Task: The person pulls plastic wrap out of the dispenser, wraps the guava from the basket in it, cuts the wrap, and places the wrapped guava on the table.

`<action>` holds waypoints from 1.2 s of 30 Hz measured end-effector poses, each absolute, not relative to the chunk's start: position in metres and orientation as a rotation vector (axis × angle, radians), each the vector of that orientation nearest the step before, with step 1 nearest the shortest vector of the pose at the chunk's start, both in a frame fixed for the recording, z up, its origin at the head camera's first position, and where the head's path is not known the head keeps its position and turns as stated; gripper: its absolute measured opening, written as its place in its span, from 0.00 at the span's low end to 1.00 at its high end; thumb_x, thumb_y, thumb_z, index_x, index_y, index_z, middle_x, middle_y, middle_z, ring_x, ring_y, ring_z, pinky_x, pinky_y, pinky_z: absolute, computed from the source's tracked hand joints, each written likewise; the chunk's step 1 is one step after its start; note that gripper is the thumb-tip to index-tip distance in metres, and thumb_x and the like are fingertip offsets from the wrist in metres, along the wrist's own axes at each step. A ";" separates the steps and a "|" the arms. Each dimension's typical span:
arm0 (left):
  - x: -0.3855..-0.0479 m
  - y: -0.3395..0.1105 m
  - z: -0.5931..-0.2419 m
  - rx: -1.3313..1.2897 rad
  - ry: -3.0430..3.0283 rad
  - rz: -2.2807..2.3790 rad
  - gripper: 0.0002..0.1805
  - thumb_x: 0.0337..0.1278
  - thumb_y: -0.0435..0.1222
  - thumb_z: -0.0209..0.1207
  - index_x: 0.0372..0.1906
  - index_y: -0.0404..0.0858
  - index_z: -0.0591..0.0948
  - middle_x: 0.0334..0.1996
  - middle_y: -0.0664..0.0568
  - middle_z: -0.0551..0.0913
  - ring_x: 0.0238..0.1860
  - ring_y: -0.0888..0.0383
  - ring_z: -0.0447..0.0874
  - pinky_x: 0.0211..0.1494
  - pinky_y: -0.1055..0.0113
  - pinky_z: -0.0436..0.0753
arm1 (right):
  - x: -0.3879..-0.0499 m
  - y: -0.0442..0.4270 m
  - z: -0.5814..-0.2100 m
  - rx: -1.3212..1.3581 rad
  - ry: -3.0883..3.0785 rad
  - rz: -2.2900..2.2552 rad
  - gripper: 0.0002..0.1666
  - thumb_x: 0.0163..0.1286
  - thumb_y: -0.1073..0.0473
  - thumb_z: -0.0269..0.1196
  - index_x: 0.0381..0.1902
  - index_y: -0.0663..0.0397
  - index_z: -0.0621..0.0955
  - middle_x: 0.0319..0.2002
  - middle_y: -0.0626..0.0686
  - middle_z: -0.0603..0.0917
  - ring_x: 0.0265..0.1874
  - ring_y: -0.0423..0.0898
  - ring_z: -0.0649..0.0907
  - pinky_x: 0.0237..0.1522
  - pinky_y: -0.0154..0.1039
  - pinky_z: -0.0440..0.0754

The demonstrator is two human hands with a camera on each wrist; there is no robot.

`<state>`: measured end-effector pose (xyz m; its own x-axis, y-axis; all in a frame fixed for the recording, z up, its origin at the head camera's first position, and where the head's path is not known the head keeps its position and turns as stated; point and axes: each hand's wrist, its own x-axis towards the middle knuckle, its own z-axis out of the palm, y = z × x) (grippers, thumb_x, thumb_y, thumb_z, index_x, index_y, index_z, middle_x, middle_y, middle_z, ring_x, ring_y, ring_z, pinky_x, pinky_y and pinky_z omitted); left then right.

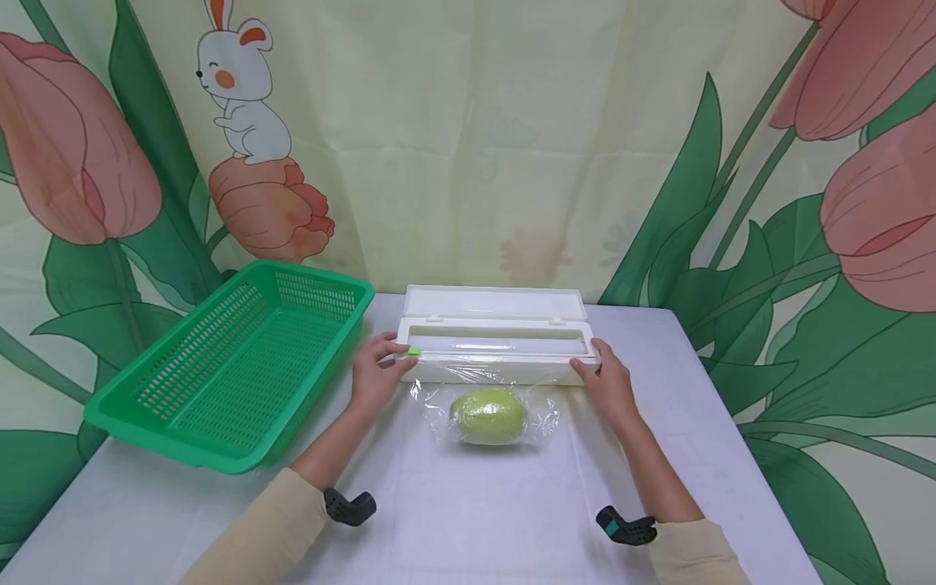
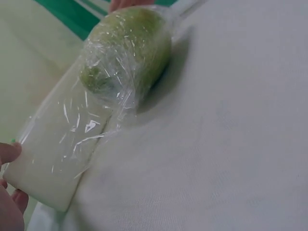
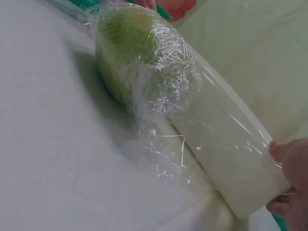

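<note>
A white cling film dispenser (image 1: pixel 497 372) stands on the table with its lid (image 1: pixel 494 302) raised at the back and a film roll (image 1: pixel 504 345) inside. My left hand (image 1: pixel 376 374) grips its left end, thumb on the front, beside a small green slider (image 1: pixel 413 352). At the right end, my right hand (image 1: pixel 607 382) holds it the same way. Clear film (image 3: pixel 166 72) runs from the dispenser's front over an oval yellow-green fruit (image 1: pixel 488 416). The fruit lies on the table just in front of the box, with crumpled film (image 2: pixel 113 82) around it.
A green plastic basket (image 1: pixel 256 443) with slotted sides stands left of the dispenser, near my left forearm. The table (image 1: pixel 483 520) has a white cloth. Behind it hangs a printed curtain (image 1: pixel 468 162) with tulips and a rabbit.
</note>
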<state>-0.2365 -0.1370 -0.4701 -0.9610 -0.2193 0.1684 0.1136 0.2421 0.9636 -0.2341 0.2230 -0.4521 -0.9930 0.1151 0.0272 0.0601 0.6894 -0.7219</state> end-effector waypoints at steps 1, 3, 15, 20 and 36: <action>-0.237 -0.138 -0.471 0.084 -2.261 -1.784 0.13 0.46 0.28 0.70 0.40 0.27 0.85 0.60 0.43 0.75 0.63 0.46 0.72 0.59 0.51 0.81 | -0.234 0.223 -0.452 -0.142 -2.819 1.196 0.38 0.73 0.52 0.55 0.73 0.61 0.56 0.68 0.69 0.66 0.62 0.64 0.73 0.63 0.58 0.72; -0.238 -0.139 -0.470 0.056 -2.288 -1.803 0.12 0.49 0.28 0.68 0.41 0.28 0.85 0.64 0.42 0.72 0.66 0.44 0.68 0.61 0.49 0.79 | -0.233 0.223 -0.453 -0.140 -2.818 1.191 0.37 0.73 0.52 0.56 0.73 0.61 0.57 0.67 0.69 0.67 0.61 0.63 0.73 0.62 0.58 0.72; -0.243 -0.137 -0.460 -0.218 -2.724 -1.781 0.20 0.69 0.28 0.47 0.58 0.46 0.81 0.78 0.49 0.28 0.78 0.42 0.33 0.77 0.43 0.48 | -0.234 0.223 -0.453 -0.149 -2.836 1.199 0.37 0.74 0.52 0.54 0.74 0.61 0.56 0.71 0.68 0.63 0.66 0.64 0.69 0.66 0.59 0.68; -0.241 -0.140 -0.460 -0.252 -2.725 -1.761 0.21 0.69 0.31 0.49 0.62 0.46 0.77 0.78 0.48 0.27 0.78 0.41 0.32 0.77 0.41 0.49 | -0.235 0.223 -0.450 -0.131 -2.843 1.184 0.37 0.74 0.51 0.54 0.73 0.61 0.57 0.71 0.67 0.61 0.67 0.64 0.68 0.67 0.59 0.67; -0.246 -0.142 -0.453 -0.511 -2.589 -1.193 0.28 0.50 0.36 0.70 0.59 0.41 0.79 0.59 0.46 0.79 0.65 0.46 0.73 0.69 0.49 0.70 | -0.236 0.184 -0.440 0.238 -2.409 1.210 0.16 0.61 0.64 0.68 0.47 0.59 0.84 0.49 0.58 0.85 0.51 0.54 0.82 0.57 0.48 0.80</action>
<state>-0.2458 -0.1418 -0.4526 -0.9086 0.2103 0.3609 0.4110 0.6045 0.6824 -0.2363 0.1836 -0.4401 -0.8918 0.0394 0.4507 -0.3381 0.6041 -0.7217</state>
